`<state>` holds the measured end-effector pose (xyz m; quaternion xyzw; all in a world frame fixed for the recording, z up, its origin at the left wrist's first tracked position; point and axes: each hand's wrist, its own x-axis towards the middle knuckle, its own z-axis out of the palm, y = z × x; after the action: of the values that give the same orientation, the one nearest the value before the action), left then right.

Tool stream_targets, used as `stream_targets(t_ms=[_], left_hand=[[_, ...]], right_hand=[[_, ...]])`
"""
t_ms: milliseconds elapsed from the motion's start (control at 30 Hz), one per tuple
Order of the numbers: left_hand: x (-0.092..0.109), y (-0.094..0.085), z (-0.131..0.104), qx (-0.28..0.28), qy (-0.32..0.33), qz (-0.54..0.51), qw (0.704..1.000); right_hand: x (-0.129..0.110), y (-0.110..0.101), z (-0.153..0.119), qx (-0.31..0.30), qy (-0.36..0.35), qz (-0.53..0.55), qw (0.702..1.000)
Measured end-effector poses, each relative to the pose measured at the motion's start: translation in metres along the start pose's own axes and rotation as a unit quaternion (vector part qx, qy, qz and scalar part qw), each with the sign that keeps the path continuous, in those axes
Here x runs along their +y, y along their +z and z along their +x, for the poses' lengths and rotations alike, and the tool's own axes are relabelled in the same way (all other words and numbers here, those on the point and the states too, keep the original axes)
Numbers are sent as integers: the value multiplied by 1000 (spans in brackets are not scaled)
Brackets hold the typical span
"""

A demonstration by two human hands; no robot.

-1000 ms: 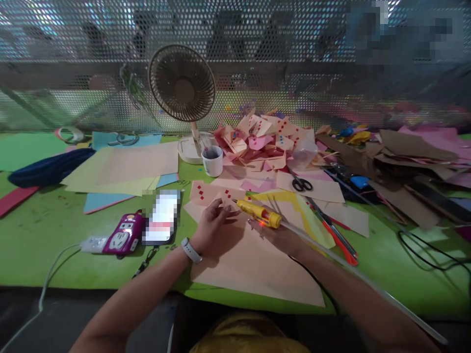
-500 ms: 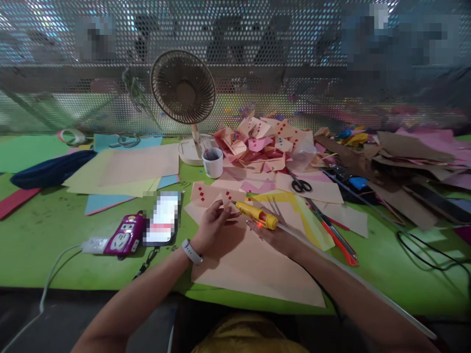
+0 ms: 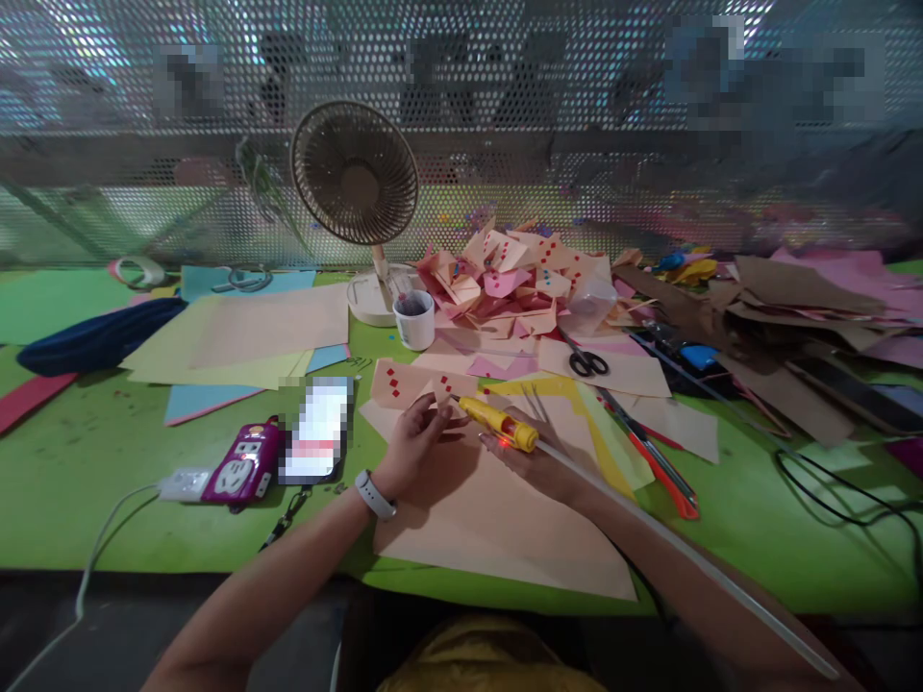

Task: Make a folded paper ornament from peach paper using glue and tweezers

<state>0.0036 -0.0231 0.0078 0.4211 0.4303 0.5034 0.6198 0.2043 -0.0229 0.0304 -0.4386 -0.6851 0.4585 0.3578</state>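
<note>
My right hand (image 3: 530, 468) is closed round a yellow hot glue gun (image 3: 497, 419), whose small red light glows. A long pale glue stick (image 3: 692, 548) runs out of its back along my right forearm. The nozzle points left, close to my left hand (image 3: 419, 434). That hand has its fingers pinched at a folded peach paper piece (image 3: 401, 383) marked with red diamonds. Beneath both hands lies a large peach paper sheet (image 3: 497, 533); my fingers partly hide where nozzle and folded paper meet.
Behind the hands are a white cup (image 3: 414, 327), a fan (image 3: 357, 178) and a heap of folded papers (image 3: 505, 279). Black scissors (image 3: 587, 362) and a red cutter knife (image 3: 667, 476) lie to the right. A phone (image 3: 317, 432) and a purple power socket (image 3: 245, 463) lie left.
The whole view has shifted very slightly. The glue gun and both hands keep nearly the same places; the gun's nozzle stays by the folded paper piece.
</note>
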Motion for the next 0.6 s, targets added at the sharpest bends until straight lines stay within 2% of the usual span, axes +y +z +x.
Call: stream_targets(t_ms=[167, 467, 533, 600], left_hand=[[-2, -1, 1, -1, -1, 6, 1000], [-3, -2, 2, -14, 2, 5, 1000], [-2, -3, 3, -5, 1, 4, 1000], [0, -3, 4, 4, -7, 2, 1000]], right_hand=[[-6, -2, -1, -17, 8, -21, 1000], [-8, -2, 0, -15, -1, 14, 1000], [-12, -7, -3, -2, -1, 1, 1000], [-19, -15, -7, 37, -12, -9, 999]])
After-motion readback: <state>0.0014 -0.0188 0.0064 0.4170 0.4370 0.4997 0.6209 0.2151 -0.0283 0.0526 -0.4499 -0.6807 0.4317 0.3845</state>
